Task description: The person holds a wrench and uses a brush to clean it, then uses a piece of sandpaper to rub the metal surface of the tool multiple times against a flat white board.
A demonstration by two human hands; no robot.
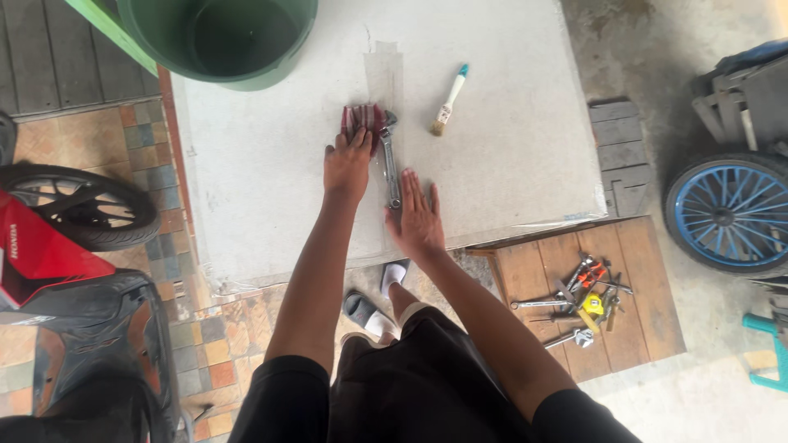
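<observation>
Two hands are down flat on the pale grey worktop (509,156), and nothing is gripped by either. The left hand (347,164) reaches forward with its fingers (359,139) stretched out, their tips pressing onto a dark red cloth (361,119) that lies bunched on the board. Just beside that cloth, touching its right edge, lies an adjustable wrench (389,160), metal, its head at the far end and its handle running back toward the person. The right hand (417,217) is spread open, palm down, fingers (413,187) splayed, just to the right of the wrench's handle end; whether it touches the handle is hard to tell, but it holds nothing.

Further out on the worktop, well apart from the hands, a paintbrush (448,102) with a white handle and a blue tip lies tilted. A big green bucket (222,37) sits on the far left corner. Off to the right, a low wooden board (591,295) carries a huddle of hand tools (587,299), spanners and red-handled pliers among them. A blue-spoked wheel (730,212) stands at the right edge, a red motorbike (57,246) at the left, and below the hands a foot in a sandal (369,316) rests on the tiled floor.
</observation>
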